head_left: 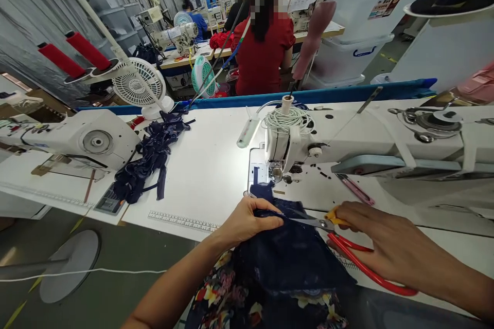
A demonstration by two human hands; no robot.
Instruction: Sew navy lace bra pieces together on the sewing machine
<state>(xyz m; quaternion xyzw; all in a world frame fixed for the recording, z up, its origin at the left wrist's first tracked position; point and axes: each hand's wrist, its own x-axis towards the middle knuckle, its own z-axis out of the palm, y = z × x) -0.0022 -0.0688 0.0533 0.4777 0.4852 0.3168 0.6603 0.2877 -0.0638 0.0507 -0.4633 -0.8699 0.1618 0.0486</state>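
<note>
Navy fabric (285, 252) hangs over the table's front edge and lies across the lap, with one end below the needle area of a white sewing machine (285, 144). My left hand (250, 221) pinches the fabric's upper edge between thumb and fingers. Red-handled scissors (358, 257) with an orange upper loop are in my right hand (386, 241). Their blades point left, lying at the fabric close to my left fingertips. Part of the blades is hidden by the cloth.
A heap of navy strips (150, 159) lies left of centre, near a second machine (92, 139) and a white fan (139, 82). Pink-handled snips (355, 188) rest below the machine arm. A person in red (260, 56) sits beyond the table, before stacked plastic bins (343, 51).
</note>
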